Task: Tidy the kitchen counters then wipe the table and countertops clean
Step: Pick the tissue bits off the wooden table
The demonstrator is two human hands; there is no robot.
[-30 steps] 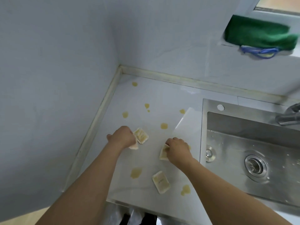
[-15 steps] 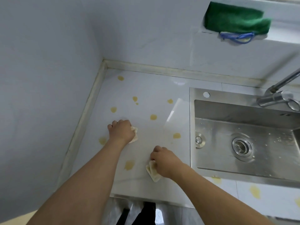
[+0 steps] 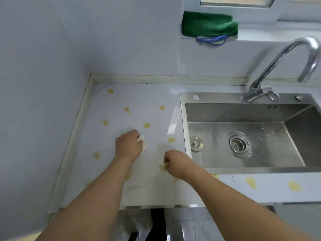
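Wall edging (image 3: 81, 119) is bounding the stained worktop (image 3: 142, 101) leftward; left hand (image 3: 128, 145) is clenching a packet (image 3: 141, 139), right hand (image 3: 175, 162) is pinching another packet (image 3: 163, 166), beside the sink (image 3: 243, 136).

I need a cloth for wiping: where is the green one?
In the head view, the green cloth lies folded on the window ledge, upper right of centre, above the sink and left of the tap.

You see a steel sink (image 3: 243, 171) at right, its curved tap (image 3: 284, 60) behind, a window (image 3: 236, 2) far above.
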